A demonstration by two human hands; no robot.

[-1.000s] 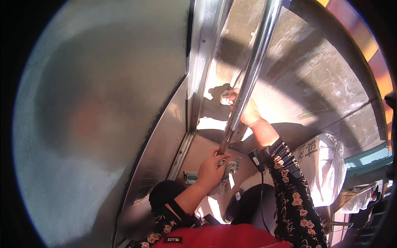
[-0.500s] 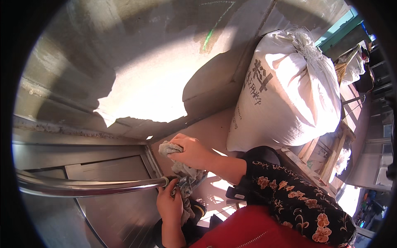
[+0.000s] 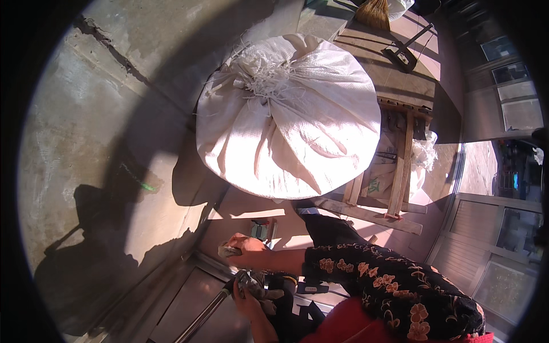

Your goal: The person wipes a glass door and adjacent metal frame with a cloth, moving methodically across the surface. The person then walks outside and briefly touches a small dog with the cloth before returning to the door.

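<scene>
My right hand (image 3: 247, 251) is closed around a bunched grey cloth (image 3: 229, 250), part of which sticks out past the fingers. Just below it, my left hand (image 3: 247, 304) curls at the end of a shiny metal tube (image 3: 201, 320). More crumpled cloth (image 3: 270, 294) hangs beside the left fingers. The tube slants down to the lower left over a metal panel. Exactly how the left fingers sit on the tube end is partly hidden by glare and cloth.
A big white woven sack (image 3: 297, 126), tied at the top, stands ahead of my hands. Right of it are a wooden frame (image 3: 403, 166) and a broom (image 3: 374, 14). A concrete wall (image 3: 103, 114) rises on the left, and glazed panels (image 3: 486, 228) stand at the right.
The view has swung, so the sack has shifted left and shows from above, and my hands appear lower. The right hand keeps the cloth, and the left stays at the tube end.
</scene>
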